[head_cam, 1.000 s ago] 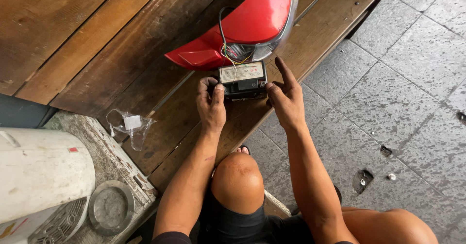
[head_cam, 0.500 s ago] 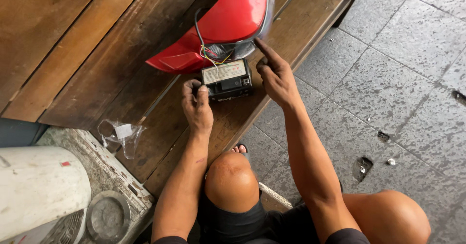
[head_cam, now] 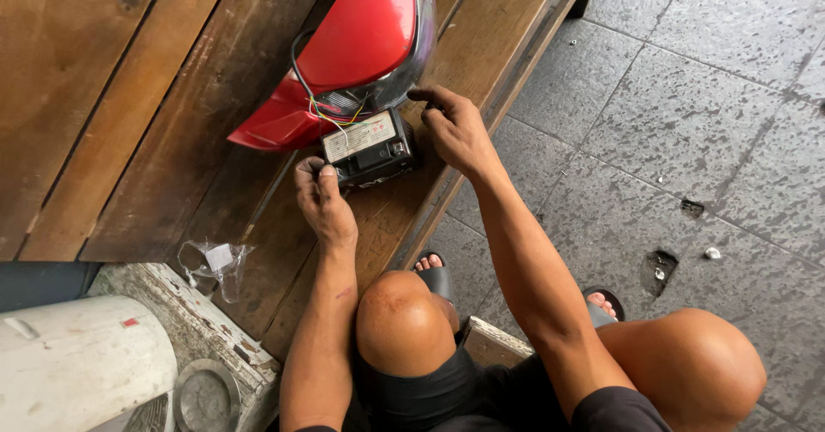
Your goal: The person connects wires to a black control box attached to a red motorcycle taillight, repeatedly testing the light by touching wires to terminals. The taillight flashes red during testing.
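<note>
Right hand (head_cam: 455, 127) has lifted off battery (head_cam: 371, 150).

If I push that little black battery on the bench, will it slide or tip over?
The black battery looks boxy and squat, so it would probably slide, not tip or roll. It likely feels heavy for its size. The thin wires to the red lamp housing would probably tug.

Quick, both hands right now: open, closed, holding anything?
Left hand: fingers pinched together at the near corner of the small black battery; what they grip cannot be told.
Right hand: open, fingers curled beside the battery, holding nothing.
</note>
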`<state>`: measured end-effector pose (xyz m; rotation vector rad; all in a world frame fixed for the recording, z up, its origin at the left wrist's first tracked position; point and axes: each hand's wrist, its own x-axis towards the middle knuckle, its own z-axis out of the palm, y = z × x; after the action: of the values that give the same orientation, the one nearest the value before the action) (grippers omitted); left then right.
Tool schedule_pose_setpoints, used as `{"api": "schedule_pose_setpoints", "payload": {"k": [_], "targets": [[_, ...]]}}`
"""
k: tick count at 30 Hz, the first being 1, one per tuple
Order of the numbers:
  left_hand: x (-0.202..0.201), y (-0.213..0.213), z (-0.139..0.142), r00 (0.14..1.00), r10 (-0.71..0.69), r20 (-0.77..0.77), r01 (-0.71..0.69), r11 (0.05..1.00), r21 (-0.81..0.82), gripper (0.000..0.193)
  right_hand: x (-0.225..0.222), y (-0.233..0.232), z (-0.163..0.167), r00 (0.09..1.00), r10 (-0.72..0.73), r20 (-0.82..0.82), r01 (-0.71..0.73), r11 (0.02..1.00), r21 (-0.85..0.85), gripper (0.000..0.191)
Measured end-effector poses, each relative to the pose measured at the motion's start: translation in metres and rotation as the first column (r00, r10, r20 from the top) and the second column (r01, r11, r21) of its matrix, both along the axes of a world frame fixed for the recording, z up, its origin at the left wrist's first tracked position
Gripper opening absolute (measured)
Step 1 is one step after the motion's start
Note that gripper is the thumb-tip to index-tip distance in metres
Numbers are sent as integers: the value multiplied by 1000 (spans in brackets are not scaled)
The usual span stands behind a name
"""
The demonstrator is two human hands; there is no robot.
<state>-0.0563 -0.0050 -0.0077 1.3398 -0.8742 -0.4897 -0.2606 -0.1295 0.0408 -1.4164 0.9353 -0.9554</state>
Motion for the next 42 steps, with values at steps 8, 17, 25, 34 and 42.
{"api": "schedule_pose_setpoints", "payload": {"k": [8, 17, 25, 34, 42], "targets": [[-5, 2, 1, 999, -10, -37, 9, 999, -33, 17, -8, -26, 14, 987, -153, -55, 149, 987, -67, 62], [-11, -3, 1, 998, -12, -59, 9, 999, -50, 17, -18, -19, 11, 989, 79, 125, -66, 992, -103, 65], [-11, -5, -2, 991, -41, -125, 31, 996, -83, 15, -17, -15, -5, 982, 102, 159, -91, 993, -77, 62], [-16, -2, -1, 991, -44, -125, 33, 995, -94, 13, -20, -5, -7, 970, 22, 241, -7, 998, -61, 56], [-10, 2, 5, 998, -10, -57, 9, 1000, -21, 15, -15, 2, -1, 968, -64, 245, 100, 986, -134, 63]]}}
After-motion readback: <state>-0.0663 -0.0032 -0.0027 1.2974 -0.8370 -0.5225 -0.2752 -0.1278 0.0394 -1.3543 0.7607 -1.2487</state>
